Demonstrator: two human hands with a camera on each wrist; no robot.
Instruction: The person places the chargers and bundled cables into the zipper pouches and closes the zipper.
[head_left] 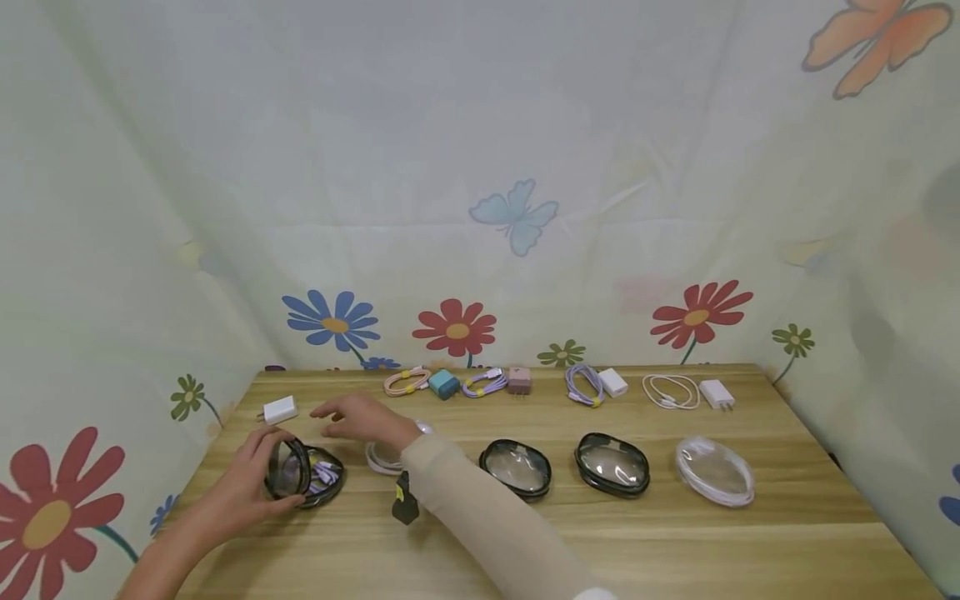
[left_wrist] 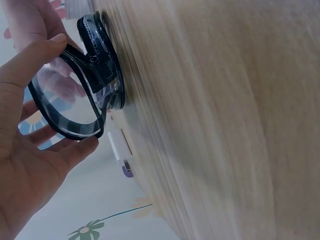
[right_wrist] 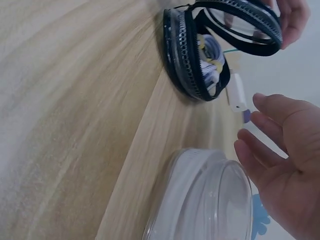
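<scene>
Left hand [head_left: 243, 481] in a firm grip on raised lid [head_left: 285, 475] of black-trimmed case [head_left: 339, 490], purple cable [head_left: 324, 475] inside, near left edge of table [head_left: 337, 554], right hand [head_left: 367, 419] fingers parted, holding nothing.

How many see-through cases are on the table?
5, left to right: open black case, held by the left hand; nearer white case by the right hand; black case beside the right sleeve; second black case; far-right white case. The sleeve may hide more.

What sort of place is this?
Likely a staged tabletop workspace, perhaps a recording booth: floral-printed sheeting on three sides, a wood-grain table, and clear cases and chargers in rough rows.
</scene>
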